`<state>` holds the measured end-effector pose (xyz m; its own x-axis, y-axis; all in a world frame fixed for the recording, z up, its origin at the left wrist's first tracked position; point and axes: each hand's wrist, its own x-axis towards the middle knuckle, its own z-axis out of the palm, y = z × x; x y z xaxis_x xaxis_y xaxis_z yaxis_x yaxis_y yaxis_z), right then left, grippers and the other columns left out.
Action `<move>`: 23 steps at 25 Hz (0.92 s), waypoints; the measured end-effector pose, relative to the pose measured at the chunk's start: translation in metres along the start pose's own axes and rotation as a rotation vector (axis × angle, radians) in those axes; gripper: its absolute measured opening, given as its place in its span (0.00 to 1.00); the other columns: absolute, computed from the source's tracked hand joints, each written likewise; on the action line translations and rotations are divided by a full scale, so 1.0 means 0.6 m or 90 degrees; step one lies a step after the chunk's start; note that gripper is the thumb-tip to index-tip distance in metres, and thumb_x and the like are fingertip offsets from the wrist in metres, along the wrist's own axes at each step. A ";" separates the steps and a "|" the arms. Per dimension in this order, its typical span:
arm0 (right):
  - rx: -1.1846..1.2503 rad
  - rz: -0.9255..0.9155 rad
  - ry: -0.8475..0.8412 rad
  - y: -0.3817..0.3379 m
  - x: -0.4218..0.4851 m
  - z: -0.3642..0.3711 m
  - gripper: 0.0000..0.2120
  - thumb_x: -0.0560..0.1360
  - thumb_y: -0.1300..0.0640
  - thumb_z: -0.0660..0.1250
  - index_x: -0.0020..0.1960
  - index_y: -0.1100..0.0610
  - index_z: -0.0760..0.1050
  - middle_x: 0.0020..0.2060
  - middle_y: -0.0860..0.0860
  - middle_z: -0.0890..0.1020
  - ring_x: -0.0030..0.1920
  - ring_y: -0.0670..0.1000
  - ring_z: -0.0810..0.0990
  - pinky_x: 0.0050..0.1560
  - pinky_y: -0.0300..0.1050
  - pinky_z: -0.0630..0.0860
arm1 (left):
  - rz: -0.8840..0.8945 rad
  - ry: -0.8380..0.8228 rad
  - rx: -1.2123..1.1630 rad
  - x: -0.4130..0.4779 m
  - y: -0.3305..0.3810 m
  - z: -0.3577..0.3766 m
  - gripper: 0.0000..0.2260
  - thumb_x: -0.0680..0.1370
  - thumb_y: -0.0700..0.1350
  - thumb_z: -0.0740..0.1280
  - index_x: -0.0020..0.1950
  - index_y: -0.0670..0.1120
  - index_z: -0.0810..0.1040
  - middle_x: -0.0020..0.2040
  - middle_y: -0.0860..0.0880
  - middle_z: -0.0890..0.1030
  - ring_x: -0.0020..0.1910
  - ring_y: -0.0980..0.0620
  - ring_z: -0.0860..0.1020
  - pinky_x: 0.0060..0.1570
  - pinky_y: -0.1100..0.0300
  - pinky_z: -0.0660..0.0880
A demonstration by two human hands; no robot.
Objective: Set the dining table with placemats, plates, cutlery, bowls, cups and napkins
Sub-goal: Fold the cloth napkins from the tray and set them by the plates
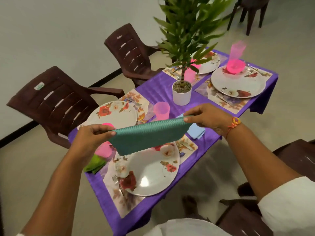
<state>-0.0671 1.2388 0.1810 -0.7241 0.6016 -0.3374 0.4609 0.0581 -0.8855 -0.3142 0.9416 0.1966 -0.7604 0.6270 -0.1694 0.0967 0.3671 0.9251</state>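
**Operator:** What do I do with this cloth now?

**Guide:** You hold the teal napkin [150, 136] in the air, spread between your two hands. Your left hand [92, 135] pinches one upper corner between thumb and fingers. Your right hand [206, 118] pinches the other corner in the same way. I think the step is to fold it and then lay it at a place setting.

**Operator:** How do I fold it well?

**Guide:** Bring the two corners together evenly, so that the edges meet. Press the crease flat on the tabletop [163, 86], not in the air. Then lay it beside the near plate [148, 169], on the placemat [119, 198]. Mind the pink cup [161, 110] that stands just beyond the cloth.

**Operator:** And how does the napkin look?

**Guide:** It is a ribbed cloth, stretched rather tight along the top, and its lower edge is cut in a small zigzag. It hangs above the far rim of the near plate and, as far as I can tell, does not touch it. A light blue napkin [196, 131] lies folded below your right hand, and a green napkin [94, 165] lies at the left of the near plate.
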 end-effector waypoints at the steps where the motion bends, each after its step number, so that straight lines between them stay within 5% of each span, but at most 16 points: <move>1: -0.025 -0.008 -0.008 0.007 0.011 -0.025 0.09 0.72 0.56 0.78 0.51 0.55 0.86 0.40 0.52 0.85 0.38 0.47 0.74 0.39 0.42 0.73 | -0.006 0.004 0.001 0.006 0.011 0.022 0.06 0.71 0.35 0.76 0.47 0.41 0.86 0.37 0.50 0.86 0.35 0.59 0.80 0.35 0.70 0.75; 6: -0.081 -0.068 0.019 0.026 0.048 -0.100 0.06 0.76 0.56 0.73 0.53 0.53 0.85 0.39 0.44 0.84 0.31 0.33 0.77 0.32 0.25 0.70 | -0.033 0.029 0.025 0.024 0.046 0.098 0.05 0.72 0.37 0.75 0.44 0.46 0.87 0.41 0.50 0.86 0.43 0.53 0.82 0.48 0.56 0.79; 12: -0.121 -0.109 0.087 0.035 0.056 -0.124 0.08 0.78 0.54 0.72 0.54 0.52 0.86 0.45 0.47 0.86 0.48 0.46 0.83 0.54 0.46 0.79 | -0.021 0.031 0.063 0.043 0.071 0.129 0.03 0.73 0.41 0.77 0.45 0.48 0.88 0.43 0.50 0.86 0.51 0.42 0.82 0.54 0.42 0.78; 15: -0.120 -0.116 0.125 0.031 0.049 -0.140 0.07 0.79 0.53 0.71 0.53 0.51 0.86 0.45 0.46 0.86 0.49 0.47 0.83 0.51 0.44 0.79 | 0.004 0.019 0.061 0.052 0.081 0.151 0.03 0.74 0.40 0.76 0.45 0.47 0.87 0.43 0.50 0.86 0.49 0.43 0.81 0.49 0.47 0.79; 19: -0.131 -0.092 0.150 0.020 0.037 -0.163 0.08 0.79 0.54 0.69 0.56 0.51 0.85 0.47 0.45 0.84 0.49 0.45 0.80 0.46 0.38 0.76 | 0.052 -0.012 0.042 0.066 0.088 0.175 0.03 0.74 0.39 0.75 0.47 0.45 0.87 0.42 0.50 0.86 0.41 0.55 0.81 0.37 0.65 0.75; 23: -0.142 -0.064 0.189 0.016 0.033 -0.210 0.10 0.79 0.54 0.70 0.58 0.52 0.85 0.47 0.42 0.82 0.51 0.45 0.79 0.47 0.37 0.76 | 0.064 -0.031 -0.002 0.097 0.097 0.222 0.04 0.74 0.38 0.75 0.45 0.46 0.87 0.40 0.54 0.85 0.36 0.61 0.80 0.38 0.64 0.74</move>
<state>-0.0125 1.3516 0.2058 -0.6065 0.7865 -0.1163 0.5191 0.2809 -0.8072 -0.2671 1.0909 0.1952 -0.7151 0.6931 -0.0914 0.1693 0.2986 0.9393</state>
